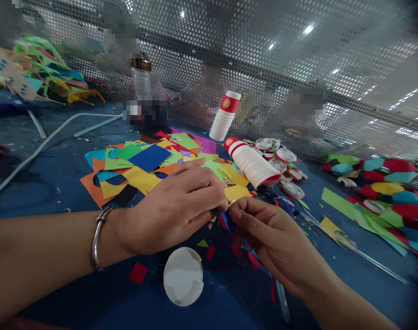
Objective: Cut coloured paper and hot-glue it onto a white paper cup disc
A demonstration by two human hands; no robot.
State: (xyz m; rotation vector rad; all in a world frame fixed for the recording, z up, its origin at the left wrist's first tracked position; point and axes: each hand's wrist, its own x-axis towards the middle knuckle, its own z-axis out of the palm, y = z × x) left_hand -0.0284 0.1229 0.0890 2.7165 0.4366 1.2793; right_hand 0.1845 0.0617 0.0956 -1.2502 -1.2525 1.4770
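Note:
Both of my hands meet over the middle of the table, closed at the fingertips. Between them shows a small piece of blue paper (230, 224), partly covered by the fingers. My left hand (181, 206), back upward, has its fingers curled at the paper's left side, with a dark bit under them. Thumb and forefinger of my right hand (277, 247) pinch at its right edge. Below the left hand a round white paper piece (183, 277) with raised rim parts lies on the blue table. Coloured paper sheets and cutouts (150, 158) are heaped just beyond my hands.
One stack of paper cups (225, 117) stands tilted in view; another stack (253, 162) lies beside round white pieces (277, 165). Multicoloured paper shapes (389, 169) sit at right, paper strips (40, 68) at far left. A pale cable (40, 146) crosses the left side. Perforated metal panels rise behind.

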